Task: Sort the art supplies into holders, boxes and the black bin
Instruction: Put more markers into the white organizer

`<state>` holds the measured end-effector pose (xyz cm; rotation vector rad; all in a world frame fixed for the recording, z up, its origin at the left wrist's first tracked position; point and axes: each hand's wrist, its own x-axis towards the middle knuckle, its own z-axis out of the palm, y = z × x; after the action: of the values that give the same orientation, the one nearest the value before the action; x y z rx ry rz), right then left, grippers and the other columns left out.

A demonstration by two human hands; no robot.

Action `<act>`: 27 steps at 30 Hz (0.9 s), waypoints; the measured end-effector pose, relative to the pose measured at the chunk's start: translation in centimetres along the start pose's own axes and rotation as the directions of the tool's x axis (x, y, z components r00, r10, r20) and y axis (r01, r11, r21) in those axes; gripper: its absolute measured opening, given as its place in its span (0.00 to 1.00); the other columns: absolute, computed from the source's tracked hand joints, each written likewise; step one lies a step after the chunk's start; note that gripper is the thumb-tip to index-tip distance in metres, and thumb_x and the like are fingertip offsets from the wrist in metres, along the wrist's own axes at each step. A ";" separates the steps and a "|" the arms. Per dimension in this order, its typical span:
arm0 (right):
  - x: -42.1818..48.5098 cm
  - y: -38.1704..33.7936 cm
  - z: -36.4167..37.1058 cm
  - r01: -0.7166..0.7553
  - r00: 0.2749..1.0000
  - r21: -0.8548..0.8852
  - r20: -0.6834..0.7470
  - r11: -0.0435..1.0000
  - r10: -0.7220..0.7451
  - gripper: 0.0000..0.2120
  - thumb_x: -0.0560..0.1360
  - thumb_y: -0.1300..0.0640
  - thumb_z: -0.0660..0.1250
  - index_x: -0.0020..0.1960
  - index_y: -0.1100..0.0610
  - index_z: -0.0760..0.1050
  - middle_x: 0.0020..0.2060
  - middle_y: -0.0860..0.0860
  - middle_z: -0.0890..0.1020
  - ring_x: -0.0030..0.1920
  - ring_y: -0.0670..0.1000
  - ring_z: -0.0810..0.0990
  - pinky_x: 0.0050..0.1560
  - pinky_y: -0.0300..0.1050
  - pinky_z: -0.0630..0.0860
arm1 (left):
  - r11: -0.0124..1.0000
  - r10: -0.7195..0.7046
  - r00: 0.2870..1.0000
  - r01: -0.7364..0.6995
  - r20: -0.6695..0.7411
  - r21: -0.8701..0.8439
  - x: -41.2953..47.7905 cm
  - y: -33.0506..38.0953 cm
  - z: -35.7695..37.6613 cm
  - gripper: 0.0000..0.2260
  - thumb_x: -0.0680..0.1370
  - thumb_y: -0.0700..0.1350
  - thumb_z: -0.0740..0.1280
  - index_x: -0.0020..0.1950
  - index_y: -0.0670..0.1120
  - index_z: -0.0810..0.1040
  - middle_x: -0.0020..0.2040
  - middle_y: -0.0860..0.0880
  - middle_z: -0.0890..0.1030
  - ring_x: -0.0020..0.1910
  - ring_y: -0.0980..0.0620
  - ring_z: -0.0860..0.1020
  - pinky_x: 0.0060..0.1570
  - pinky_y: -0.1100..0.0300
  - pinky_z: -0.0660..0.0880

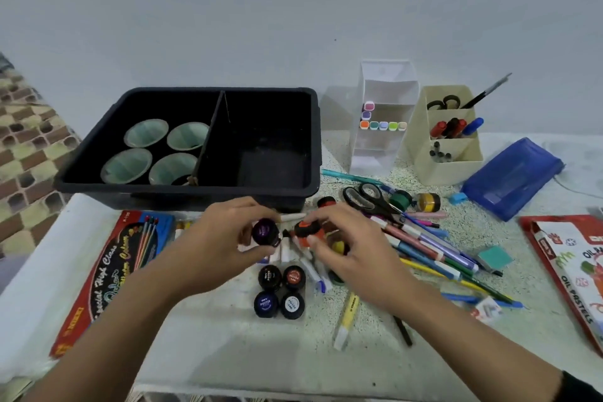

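Your left hand [222,238] has its grip pinched round a purple paint pot [266,232], lid toward you. Your right hand [352,245] grips an orange paint pot [308,231] the same way. Both pots are held just above the table [228,352], in front of the black bin [195,197], w/ four more pots [269,277] grouped nearer you. Prob. you're gathering pots as one set, so they go in together. Bin's right half looks free; left half holds four cups [146,132].
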<state>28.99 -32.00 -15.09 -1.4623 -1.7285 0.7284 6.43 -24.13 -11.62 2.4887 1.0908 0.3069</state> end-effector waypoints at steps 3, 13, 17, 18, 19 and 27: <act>0.4 -0.6 2.6 0.118 0.993 -0.001 0.029 0.993 -0.118 0.08 0.78 0.52 0.71 0.56 0.52 0.77 0.50 0.42 0.79 0.50 0.44 0.79 0.51 0.40 0.76 | 0.998 -0.064 0.998 0.064 0.018 0.010 -2.7 -2.7 -0.5 0.17 0.74 0.54 0.75 0.62 0.57 0.80 0.47 0.64 0.75 0.47 0.61 0.75 0.43 0.70 0.71; 1.5 -0.4 8.2 0.304 0.952 -0.140 0.084 0.942 -0.294 0.08 0.75 0.54 0.73 0.52 0.55 0.80 0.50 0.47 0.83 0.52 0.47 0.80 0.55 0.46 0.76 | 0.958 -0.138 0.988 0.151 0.068 -0.243 -7.1 -5.1 2.4 0.15 0.68 0.56 0.80 0.52 0.57 0.83 0.42 0.62 0.83 0.41 0.59 0.81 0.45 0.62 0.79; 1.7 -0.2 8.6 0.337 0.941 -0.168 0.074 0.926 -0.329 0.08 0.74 0.56 0.75 0.51 0.57 0.82 0.52 0.48 0.84 0.55 0.47 0.81 0.57 0.45 0.77 | 0.951 -0.082 0.995 0.096 0.060 -0.292 -7.5 -5.0 2.9 0.13 0.71 0.56 0.78 0.53 0.56 0.86 0.43 0.62 0.84 0.44 0.61 0.81 0.45 0.70 0.75; 1.7 -0.2 8.7 0.342 0.940 -0.171 0.078 0.924 -0.333 0.08 0.73 0.57 0.75 0.51 0.57 0.82 0.52 0.48 0.84 0.55 0.47 0.81 0.58 0.45 0.77 | 0.948 -0.089 0.994 0.102 0.057 -0.301 -7.6 -5.0 2.8 0.12 0.71 0.56 0.78 0.52 0.56 0.86 0.43 0.64 0.84 0.45 0.62 0.81 0.46 0.72 0.74; 1.7 -0.2 8.8 0.349 0.937 -0.177 0.080 0.920 -0.340 0.08 0.73 0.58 0.75 0.51 0.57 0.82 0.52 0.48 0.84 0.54 0.48 0.81 0.58 0.46 0.76 | 0.944 -0.099 0.993 0.112 0.058 -0.309 -7.6 -5.0 2.7 0.11 0.71 0.57 0.78 0.51 0.56 0.87 0.43 0.64 0.84 0.46 0.64 0.81 0.47 0.73 0.73; 1.9 -0.3 8.6 0.407 0.911 -0.203 0.157 0.890 -0.381 0.06 0.72 0.57 0.74 0.49 0.56 0.83 0.51 0.48 0.84 0.54 0.48 0.82 0.60 0.48 0.75 | 0.901 -0.215 0.974 0.224 0.065 -0.371 -7.7 -5.3 3.4 0.09 0.69 0.55 0.80 0.46 0.56 0.85 0.42 0.61 0.84 0.44 0.61 0.83 0.46 0.62 0.80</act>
<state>21.56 -29.85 -19.33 -1.1706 -2.1730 0.4054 -1.00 -27.56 -17.36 2.0067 1.1662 0.3799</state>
